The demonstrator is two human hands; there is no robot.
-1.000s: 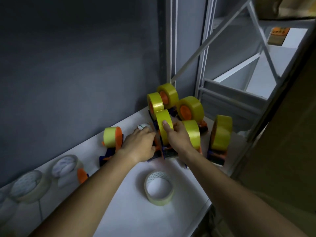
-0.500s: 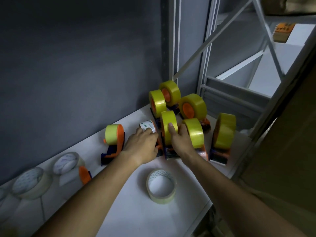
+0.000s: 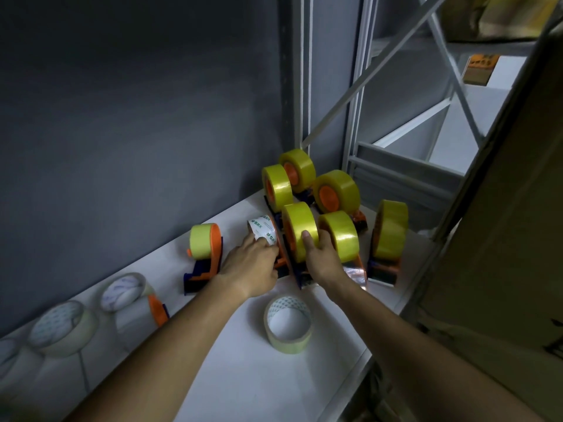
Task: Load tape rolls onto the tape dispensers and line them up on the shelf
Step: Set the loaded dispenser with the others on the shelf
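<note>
The white shelf (image 3: 231, 376) carries a cluster of loaded tape dispensers at its right end. The right hand (image 3: 323, 260) grips the yellow tape roll (image 3: 300, 228) on the front dispenser, thumb on its face. The left hand (image 3: 253, 266) holds a white printed roll (image 3: 263, 229) just beside it; its fingertips are hidden. A loose clear roll (image 3: 288, 327) lies flat near the front edge. Further clear rolls at left are blurred.

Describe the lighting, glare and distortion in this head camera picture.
Head view: dim light overall, the grey wall darkest; the yellow tape rolls near the hands stand out brightly; a glint on the clear tape tail by the right hand; wide-angle bending of the white shelf posts; left-edge clear tape rolls look soft.
</note>
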